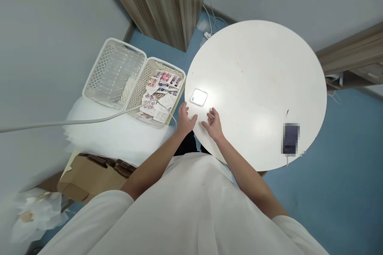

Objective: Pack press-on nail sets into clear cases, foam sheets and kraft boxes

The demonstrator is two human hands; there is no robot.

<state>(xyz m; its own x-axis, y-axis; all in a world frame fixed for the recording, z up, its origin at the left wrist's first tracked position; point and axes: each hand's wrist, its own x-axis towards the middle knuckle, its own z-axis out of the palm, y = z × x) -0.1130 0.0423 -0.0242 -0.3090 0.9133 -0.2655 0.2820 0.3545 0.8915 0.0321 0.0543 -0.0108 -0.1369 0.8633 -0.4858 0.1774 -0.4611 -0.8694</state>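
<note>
A small clear, square-cornered flat case [199,97] lies on the white round table [269,63], close to its left edge. My left hand [186,119] hovers by the table's edge just below the case, fingers apart and holding nothing. To the right of it, my right hand [213,124] is over the tabletop with its fingers loosely curled and spread, also empty. Neither hand touches the case. Left of my left hand stands a basket [140,75] with printed cards [161,91] in it, several bearing coloured nail-like pieces.
A second basket [86,87] holds stacked clear plastic cases [115,73]. White sheets [119,133] lie beneath the baskets, and cardboard boxes [92,177] sit below. A pale cable [74,122] crosses the left side. A blurred dark device [290,138] rests at the table's right.
</note>
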